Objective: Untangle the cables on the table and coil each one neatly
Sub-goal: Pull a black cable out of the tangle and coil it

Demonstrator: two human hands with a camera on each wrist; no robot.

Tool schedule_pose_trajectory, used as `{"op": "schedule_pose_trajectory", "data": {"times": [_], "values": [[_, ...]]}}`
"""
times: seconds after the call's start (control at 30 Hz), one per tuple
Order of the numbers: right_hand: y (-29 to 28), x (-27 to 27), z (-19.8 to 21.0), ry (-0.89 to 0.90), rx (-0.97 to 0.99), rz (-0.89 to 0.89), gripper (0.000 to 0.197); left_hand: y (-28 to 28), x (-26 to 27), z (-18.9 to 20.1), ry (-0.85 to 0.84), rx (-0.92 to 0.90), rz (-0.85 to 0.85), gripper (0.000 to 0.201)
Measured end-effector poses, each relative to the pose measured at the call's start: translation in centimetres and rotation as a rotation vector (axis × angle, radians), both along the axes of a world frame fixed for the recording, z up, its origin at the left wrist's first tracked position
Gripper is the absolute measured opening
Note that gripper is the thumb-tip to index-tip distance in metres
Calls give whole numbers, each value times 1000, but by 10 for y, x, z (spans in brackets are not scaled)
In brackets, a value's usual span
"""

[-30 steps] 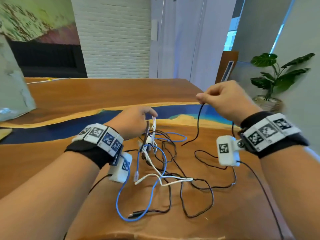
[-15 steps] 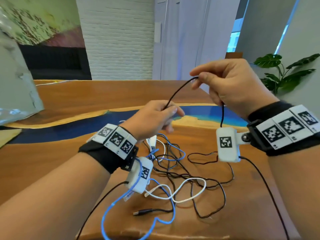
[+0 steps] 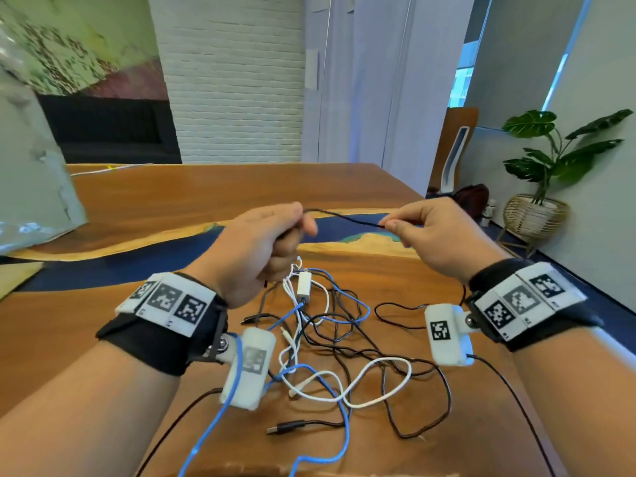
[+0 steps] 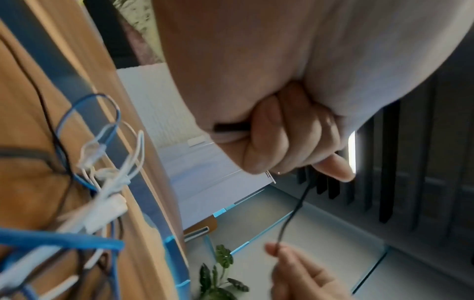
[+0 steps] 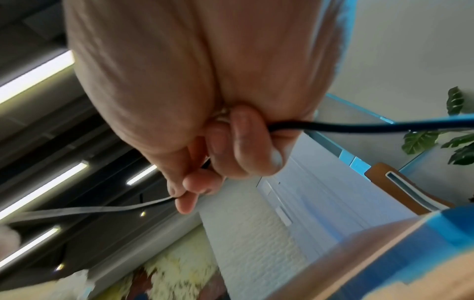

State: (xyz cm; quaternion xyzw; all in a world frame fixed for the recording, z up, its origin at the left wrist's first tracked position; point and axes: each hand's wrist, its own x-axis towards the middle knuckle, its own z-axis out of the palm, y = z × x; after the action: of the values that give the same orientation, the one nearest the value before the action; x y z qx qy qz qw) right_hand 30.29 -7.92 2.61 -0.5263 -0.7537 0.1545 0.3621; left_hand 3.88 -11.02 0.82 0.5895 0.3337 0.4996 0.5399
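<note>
A thin black cable [image 3: 347, 219] runs nearly taut between my two hands above the table. My left hand [image 3: 272, 235] grips one part of it in curled fingers, and the left wrist view shows the black cable [image 4: 292, 215] leaving that fist. My right hand [image 3: 409, 228] pinches the other part between thumb and finger; the cable [image 5: 359, 126] also passes under its curled fingers. Below the hands a tangle lies on the wood: a blue cable [image 3: 340, 421], a white cable [image 3: 375, 380] with a small white adapter [image 3: 304, 285], and more black cable [image 3: 444, 401] with a USB plug [image 3: 280, 429].
The wooden table [image 3: 172, 201] has a blue resin strip [image 3: 120, 266] across it. A grey sheet [image 3: 31, 187] lies at the far left. A potted plant [image 3: 547, 173] and a chair [image 3: 454, 149] stand beyond the table's right edge. Thin black leads hang from both wrist cameras.
My right hand has dropped from head height and moved right, my left hand has risen a little. The black cable between them went from a slack arc to a nearly straight line.
</note>
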Motion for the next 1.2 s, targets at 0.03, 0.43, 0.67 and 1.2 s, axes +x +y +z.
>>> {"op": "schedule_pose_trajectory", "data": {"times": [0.03, 0.43, 0.67, 1.2], "values": [[-1, -6, -7, -30, -30, 15, 20, 0, 2, 6, -106, 5, 4, 38], [-44, -96, -26, -461, -94, 418, 22, 14, 38, 5, -147, 219, 218, 32], [-38, -48, 20, -284, -9, 327, 19, 3, 14, -19, 542, 145, -75, 34], [-3, -83, -33, -39, -95, 188, 27, 9, 45, 2, -385, 15, 131, 38]]}}
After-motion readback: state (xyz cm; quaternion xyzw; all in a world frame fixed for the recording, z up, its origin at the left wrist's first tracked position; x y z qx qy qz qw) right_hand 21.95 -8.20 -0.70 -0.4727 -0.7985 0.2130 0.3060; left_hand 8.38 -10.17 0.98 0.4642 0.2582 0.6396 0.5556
